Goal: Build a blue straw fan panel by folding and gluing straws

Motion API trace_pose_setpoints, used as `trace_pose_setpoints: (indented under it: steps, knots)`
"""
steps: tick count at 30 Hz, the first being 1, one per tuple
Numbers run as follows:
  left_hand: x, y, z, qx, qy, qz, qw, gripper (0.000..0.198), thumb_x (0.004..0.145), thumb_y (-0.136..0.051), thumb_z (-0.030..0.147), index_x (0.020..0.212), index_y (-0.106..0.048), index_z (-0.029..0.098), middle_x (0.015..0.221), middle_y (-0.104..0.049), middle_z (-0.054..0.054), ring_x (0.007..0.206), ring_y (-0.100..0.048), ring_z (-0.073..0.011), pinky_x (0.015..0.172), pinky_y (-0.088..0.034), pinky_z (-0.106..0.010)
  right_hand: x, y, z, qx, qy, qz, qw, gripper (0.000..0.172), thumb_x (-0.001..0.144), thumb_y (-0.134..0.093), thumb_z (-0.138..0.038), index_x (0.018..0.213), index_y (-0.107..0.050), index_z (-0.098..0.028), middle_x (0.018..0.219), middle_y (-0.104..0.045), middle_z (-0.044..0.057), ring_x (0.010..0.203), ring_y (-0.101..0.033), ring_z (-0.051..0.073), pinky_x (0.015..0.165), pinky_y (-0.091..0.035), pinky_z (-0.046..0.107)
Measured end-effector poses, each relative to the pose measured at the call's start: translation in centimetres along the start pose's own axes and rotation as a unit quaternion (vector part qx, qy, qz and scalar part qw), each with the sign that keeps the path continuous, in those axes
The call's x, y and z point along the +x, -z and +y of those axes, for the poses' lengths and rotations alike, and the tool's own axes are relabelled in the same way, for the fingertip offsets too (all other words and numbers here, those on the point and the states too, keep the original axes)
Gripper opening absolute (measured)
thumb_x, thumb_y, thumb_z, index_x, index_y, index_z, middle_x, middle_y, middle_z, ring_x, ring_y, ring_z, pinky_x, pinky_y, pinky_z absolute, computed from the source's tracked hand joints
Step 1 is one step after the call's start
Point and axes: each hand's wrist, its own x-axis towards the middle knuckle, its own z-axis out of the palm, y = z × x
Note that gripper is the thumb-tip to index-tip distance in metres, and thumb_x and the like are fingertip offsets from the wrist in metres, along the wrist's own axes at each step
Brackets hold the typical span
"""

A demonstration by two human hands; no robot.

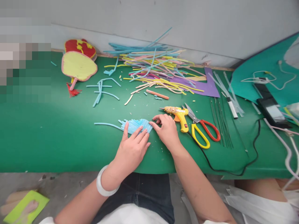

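A light blue fan-like piece (133, 125) made of narrow strips lies on the green table, with one long strip trailing from its left end. My left hand (135, 143) rests flat over its lower part, fingers spread and pressing it down. At the piece's right edge, my right hand (165, 129) has thumb and forefinger closed on its tip. Just right of that hand lies a yellow glue gun (181, 118), its nozzle facing left. Scissors (198, 121) with one red and one yellow handle lie partly open beside it.
Coloured strips (151, 62) are heaped at the back over a purple sheet (212, 84). Loose blue strips (100, 88) and a yellow fan (78, 66) lie to the left. Thin wires (220, 124), a white-capped marker (232, 108) and a black cable (253, 160) are at right. A person sits at lower right.
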Motion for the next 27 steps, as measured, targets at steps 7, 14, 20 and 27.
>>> trace_pose_setpoints:
  steps: [7,14,20,27]
  knots:
    - [-0.3,-0.2,0.2,0.023,-0.004,-0.001,1.000,0.028,0.099,-0.051,0.022,0.120,-0.067,0.014,0.125,-0.071,-0.009,0.123,-0.061,-0.0292,0.120,-0.014,-0.067,0.0,0.1,0.0,0.003,-0.004,-0.002,1.000,0.016,0.092,-0.063,-0.039,0.091,-0.066,-0.022,0.081,-0.063,0.003,0.081,-0.055,0.022,0.076,-0.040,0.034]
    - [0.0,0.2,0.6,0.055,-0.013,-0.016,0.998,0.029,0.100,-0.048,0.023,0.117,-0.069,0.013,0.124,-0.071,-0.010,0.122,-0.062,-0.0297,0.120,-0.016,-0.066,0.0,0.0,0.0,0.003,-0.005,-0.001,1.000,0.019,0.092,-0.060,-0.040,0.091,-0.066,-0.023,0.081,-0.064,0.004,0.082,-0.056,0.022,0.077,-0.041,0.035]
    - [0.2,0.2,0.6,0.056,-0.013,-0.026,0.998,0.029,0.100,-0.048,0.023,0.117,-0.069,0.012,0.123,-0.071,-0.012,0.122,-0.062,-0.0299,0.119,-0.019,-0.066,0.0,0.3,0.0,0.118,-0.049,0.053,0.990,0.027,0.097,-0.049,-0.040,0.085,-0.065,-0.022,0.083,-0.067,0.005,0.079,-0.059,0.021,0.075,-0.046,0.035]
    - [0.2,0.3,0.7,0.051,-0.012,-0.024,0.998,0.029,0.099,-0.048,0.022,0.117,-0.069,0.011,0.123,-0.071,-0.012,0.121,-0.063,-0.0297,0.120,-0.019,-0.066,-0.1,1.1,-0.5,0.175,-0.099,0.095,0.975,0.033,0.097,-0.045,-0.045,0.084,-0.064,-0.022,0.079,-0.069,0.005,0.082,-0.063,0.022,0.075,-0.048,0.035]
